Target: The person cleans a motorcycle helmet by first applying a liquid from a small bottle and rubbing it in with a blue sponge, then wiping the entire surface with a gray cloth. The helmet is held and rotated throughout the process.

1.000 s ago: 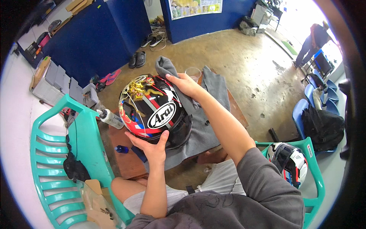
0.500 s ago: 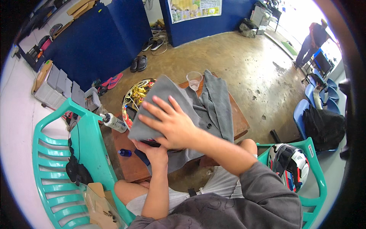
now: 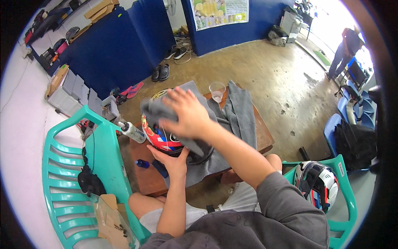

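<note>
The helmet (image 3: pixel 159 137) is smooth and glossy; the cloth (image 3: pixel 243 108) matt and soft-looking. The surface (image 3: pixel 145 180) is brown wood, the chair (image 3: pixel 108 155) shiny plastic, the cup (image 3: pixel 217 89) clear and smooth.

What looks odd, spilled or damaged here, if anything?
Mainly the floor, right of the table: dark blotches break its tan surface, though I can't tell wear from stains. The cup looks upright, without visible spill. The red helmet shows no clear damage, but the cloth over it hides much.
</note>
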A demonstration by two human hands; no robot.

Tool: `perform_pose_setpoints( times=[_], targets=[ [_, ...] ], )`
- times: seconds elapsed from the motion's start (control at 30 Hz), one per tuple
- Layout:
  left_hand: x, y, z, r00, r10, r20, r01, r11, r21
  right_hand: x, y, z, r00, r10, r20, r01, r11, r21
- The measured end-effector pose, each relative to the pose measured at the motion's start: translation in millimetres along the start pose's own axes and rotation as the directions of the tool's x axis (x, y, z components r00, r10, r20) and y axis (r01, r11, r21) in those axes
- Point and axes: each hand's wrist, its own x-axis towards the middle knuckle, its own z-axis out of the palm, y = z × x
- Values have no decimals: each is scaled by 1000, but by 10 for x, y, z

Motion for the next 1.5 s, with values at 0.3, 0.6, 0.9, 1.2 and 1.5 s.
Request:
perform_pose_setpoints(
  times=[0.3,0.6,0.9,1.2,1.5],
  targets=[
    [56,-146,9,995,45,83,-39,997,-73,-319,-239,-82,964,-243,111,243,970,9],
    [13,86,-14,992,-122,28,120,989,86,882,397,263,851,189,490,-299,941,156],
    [17,40,6,997,-76,8,74,987,145,404,1394,344,662,512,547,-748,399,531],
    [-15,-24,-89,999,-45,6,44,987,152,-537,277,81,965,264,-10,-246,914,321],
    [-29,14,-50,999,-14,-30,18,990,138,-776,216,-273,918,-288,273,244,952,183]
  ],
)
